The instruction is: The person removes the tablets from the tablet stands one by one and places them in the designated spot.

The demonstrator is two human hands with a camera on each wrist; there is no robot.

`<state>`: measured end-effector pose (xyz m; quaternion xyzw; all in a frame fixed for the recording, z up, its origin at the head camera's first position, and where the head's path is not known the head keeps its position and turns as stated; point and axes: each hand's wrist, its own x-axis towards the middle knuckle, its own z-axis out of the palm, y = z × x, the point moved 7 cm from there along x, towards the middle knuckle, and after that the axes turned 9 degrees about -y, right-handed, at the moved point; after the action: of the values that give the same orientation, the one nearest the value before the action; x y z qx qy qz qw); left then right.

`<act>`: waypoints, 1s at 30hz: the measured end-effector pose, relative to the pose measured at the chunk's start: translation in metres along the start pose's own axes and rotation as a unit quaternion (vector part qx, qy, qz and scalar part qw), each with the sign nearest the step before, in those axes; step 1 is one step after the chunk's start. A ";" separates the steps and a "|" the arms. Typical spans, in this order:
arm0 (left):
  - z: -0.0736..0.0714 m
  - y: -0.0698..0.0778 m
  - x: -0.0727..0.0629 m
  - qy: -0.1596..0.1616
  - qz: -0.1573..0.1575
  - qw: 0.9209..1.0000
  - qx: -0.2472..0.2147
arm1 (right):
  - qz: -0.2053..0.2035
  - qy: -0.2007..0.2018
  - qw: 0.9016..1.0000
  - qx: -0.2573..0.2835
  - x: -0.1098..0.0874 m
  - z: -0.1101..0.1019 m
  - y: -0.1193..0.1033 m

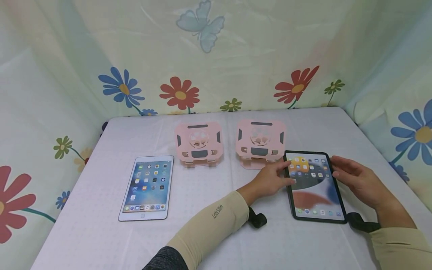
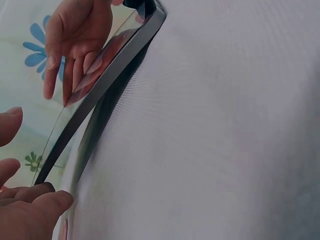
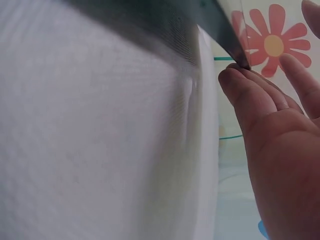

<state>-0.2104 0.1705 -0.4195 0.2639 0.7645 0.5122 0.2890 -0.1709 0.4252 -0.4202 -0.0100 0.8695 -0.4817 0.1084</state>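
A black-edged tablet (image 1: pixel 315 191) with a lit screen lies on the right part of the table. My left hand (image 1: pixel 270 180) is at its upper left edge, with thumb and fingertips touching the rim. Along the opposite edge is my right hand (image 1: pixel 359 182), fingers loosely extended and fingertips against the side. In the left wrist view the tablet's dark rim (image 2: pixel 95 97) runs between both hands. The right wrist view shows the right fingertips (image 3: pixel 232 80) at a corner of the tablet (image 3: pixel 217 30). Whether its underside is raised off the cloth I cannot tell.
Two pink folding stands (image 1: pixel 199 153) (image 1: pixel 260 144) stand side by side at the back, the right one close to the left hand. A white tablet (image 1: pixel 145 187) with a lit screen lies at left. Flowered curtains (image 1: pixel 249 67) enclose the white-clothed table (image 1: pixel 98 240).
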 end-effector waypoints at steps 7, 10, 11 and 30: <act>0.001 -0.003 0.001 0.001 -0.013 1.000 -0.011 | 0.013 -0.012 1.000 -0.013 0.001 0.001 0.001; 0.001 -0.004 0.002 0.000 -0.013 1.000 -0.011 | 0.013 -0.013 1.000 -0.014 0.001 0.001 0.001; 0.001 -0.004 0.002 -0.001 -0.012 1.000 -0.011 | 0.012 -0.013 1.000 -0.013 0.001 0.001 0.001; 0.000 -0.005 0.001 0.005 -0.020 1.000 0.002 | 0.035 -0.029 0.998 -0.033 0.004 0.002 0.004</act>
<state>-0.2119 0.1697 -0.4246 0.2470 0.7720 0.5061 0.2947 -0.1739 0.4253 -0.4257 0.0027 0.8814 -0.4479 0.1503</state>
